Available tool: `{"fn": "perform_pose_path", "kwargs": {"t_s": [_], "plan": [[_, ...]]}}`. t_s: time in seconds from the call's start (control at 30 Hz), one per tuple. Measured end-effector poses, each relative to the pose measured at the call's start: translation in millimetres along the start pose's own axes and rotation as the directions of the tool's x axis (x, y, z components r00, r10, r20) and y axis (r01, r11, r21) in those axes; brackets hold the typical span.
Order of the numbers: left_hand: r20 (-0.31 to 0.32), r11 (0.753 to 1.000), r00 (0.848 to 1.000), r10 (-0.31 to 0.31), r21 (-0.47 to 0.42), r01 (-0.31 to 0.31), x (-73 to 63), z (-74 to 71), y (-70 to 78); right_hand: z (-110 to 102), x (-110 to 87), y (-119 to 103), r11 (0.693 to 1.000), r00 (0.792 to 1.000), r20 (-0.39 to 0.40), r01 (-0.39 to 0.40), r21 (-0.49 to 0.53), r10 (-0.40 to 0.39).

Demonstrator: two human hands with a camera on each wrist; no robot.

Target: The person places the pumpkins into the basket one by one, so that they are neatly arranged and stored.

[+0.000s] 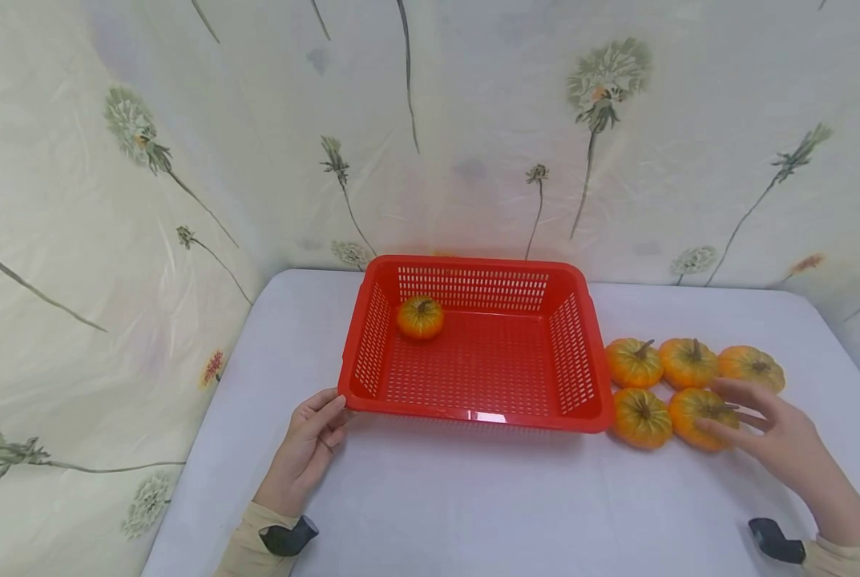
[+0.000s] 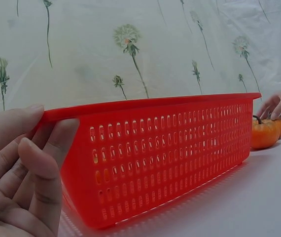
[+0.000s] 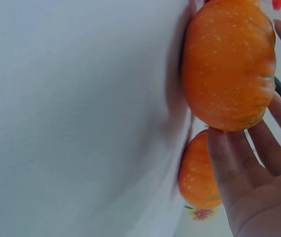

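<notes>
A red plastic basket [image 1: 473, 413] with slotted walls stands on the table, and one small orange-green pumpkin [image 1: 420, 318] lies inside at its back left. My left hand [image 1: 312, 441] pinches the basket's near left corner; in the left wrist view the thumb is over the rim [image 2: 150, 101] and fingers are under it. To the right of the basket, several like pumpkins lie in two rows. My right hand [image 1: 776, 429] reaches round the near-row pumpkin [image 1: 692, 413] farthest right. In the right wrist view its fairly straight fingers lie along that pumpkin [image 3: 229, 64], the thumb apart.
The white-covered table [image 1: 473, 505] meets a flower-printed sheet [image 1: 458, 160] behind and at the left. Beside the handled pumpkin sits another pumpkin [image 1: 640, 418], close against the basket's right side. Three more pumpkins [image 1: 689, 365] form the back row.
</notes>
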State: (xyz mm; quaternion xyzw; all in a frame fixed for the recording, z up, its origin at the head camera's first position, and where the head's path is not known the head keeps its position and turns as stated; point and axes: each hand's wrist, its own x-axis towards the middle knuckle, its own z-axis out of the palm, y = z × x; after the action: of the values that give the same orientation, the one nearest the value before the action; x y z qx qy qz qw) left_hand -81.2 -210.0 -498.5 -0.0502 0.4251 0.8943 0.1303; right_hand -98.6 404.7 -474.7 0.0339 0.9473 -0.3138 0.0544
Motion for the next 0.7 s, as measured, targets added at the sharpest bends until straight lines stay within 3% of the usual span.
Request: {"fn": "perform_pose_path", "kwargs": {"t_s": [0.47,0.7], "plan": [[-0.011,1.0,1.0,-0.009,-0.01,0.009,-0.2,-0.2,-0.8,4.6,-3.5,16.6,1.0,1.0,0.022,0.016,0.016,-0.017],[-0.007,1.0,1.0,-0.01,-0.008,0.01,-0.3,-0.4,-1.0,7.4,-4.6,15.2,0.998,0.996,0.078,-0.048,0.05,0.044]]}}
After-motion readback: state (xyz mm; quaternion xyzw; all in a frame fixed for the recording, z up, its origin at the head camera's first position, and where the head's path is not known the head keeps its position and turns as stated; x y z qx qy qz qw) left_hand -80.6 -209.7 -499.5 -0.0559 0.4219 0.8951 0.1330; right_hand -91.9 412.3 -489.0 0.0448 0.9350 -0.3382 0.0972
